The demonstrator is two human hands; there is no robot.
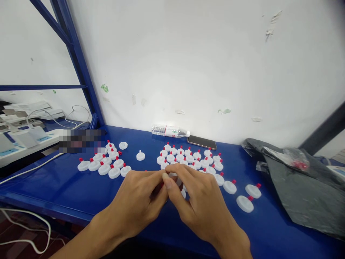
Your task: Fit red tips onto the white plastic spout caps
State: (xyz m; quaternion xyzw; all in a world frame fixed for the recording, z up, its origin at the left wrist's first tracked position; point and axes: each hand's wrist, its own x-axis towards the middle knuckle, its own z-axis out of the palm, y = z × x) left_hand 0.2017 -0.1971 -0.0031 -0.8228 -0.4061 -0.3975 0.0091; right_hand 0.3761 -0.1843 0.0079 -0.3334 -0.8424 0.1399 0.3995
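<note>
My left hand [142,196] and my right hand [198,196] meet fingertip to fingertip above the front of the blue table [61,194]. Both are closed in a pinch, and the fingers hide most of what they hold. A trace of red and some white show between them, but I cannot tell whether these are held or lie behind. Beyond the hands stand several white round caps with red tips [189,157]. More such caps [104,168] form a group on the left. A white cap without a red tip [140,155] stands between the groups, near an upturned white cap [123,145].
A clear water bottle [171,131] lies along the wall beside a phone [202,142]. At the right, a dark plastic bag [304,190] carries a clear bag of red pieces [299,164]. White power strips [29,140] and cables are at the left, near a blue frame post [81,64].
</note>
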